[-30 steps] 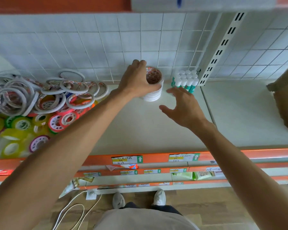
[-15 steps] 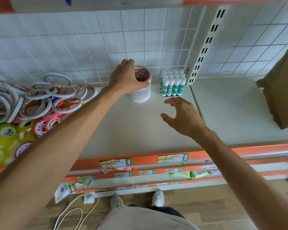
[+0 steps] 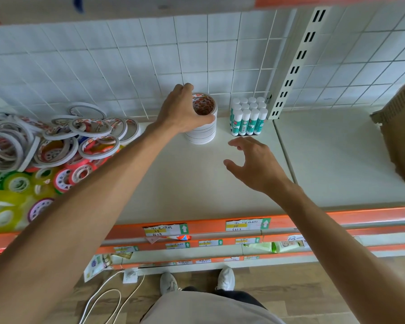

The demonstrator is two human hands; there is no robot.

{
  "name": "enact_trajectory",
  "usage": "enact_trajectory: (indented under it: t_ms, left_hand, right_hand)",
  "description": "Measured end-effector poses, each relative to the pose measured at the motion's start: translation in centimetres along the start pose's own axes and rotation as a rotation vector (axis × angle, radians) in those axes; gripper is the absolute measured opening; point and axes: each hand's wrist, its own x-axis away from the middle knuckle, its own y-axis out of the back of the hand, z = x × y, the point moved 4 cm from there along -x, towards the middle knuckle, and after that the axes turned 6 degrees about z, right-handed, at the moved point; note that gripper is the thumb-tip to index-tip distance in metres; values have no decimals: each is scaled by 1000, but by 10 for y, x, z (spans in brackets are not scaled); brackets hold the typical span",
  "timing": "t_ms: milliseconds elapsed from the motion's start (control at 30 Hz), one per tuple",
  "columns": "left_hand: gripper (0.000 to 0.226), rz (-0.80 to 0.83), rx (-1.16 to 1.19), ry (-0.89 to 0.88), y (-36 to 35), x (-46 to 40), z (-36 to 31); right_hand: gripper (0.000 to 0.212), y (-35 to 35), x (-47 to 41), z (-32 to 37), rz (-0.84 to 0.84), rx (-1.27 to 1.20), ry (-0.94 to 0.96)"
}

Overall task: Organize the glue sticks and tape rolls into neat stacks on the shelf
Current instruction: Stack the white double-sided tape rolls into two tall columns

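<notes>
The shelf carries everything, and the stack of tape rolls at its back serves as landmark. Left of the stack sprawls a loose heap of tape rolls, unsorted. Just right of it stand the glue sticks, upright and packed close. The left hand grasps the stack's top; a careless release could skew or topple it into the glue sticks. The right hand hovers in front, fingers relaxed, holding nothing.
</notes>
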Motion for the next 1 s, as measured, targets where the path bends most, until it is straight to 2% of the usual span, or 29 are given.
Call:
enact_trajectory:
  t_ms: [300,533,1000]
  left_hand:
    - [81,1,10,2,-2,0,1]
    - [96,90,14,-4,-3,-4,4]
    - [99,100,37,-18,-5,-11,8]
  right_hand:
    - [52,-5,-1,1,8,-13,-1]
    - [51,-9,-2,3,17,-9,0]
    - [50,-13,-5,1,26,-15,5]
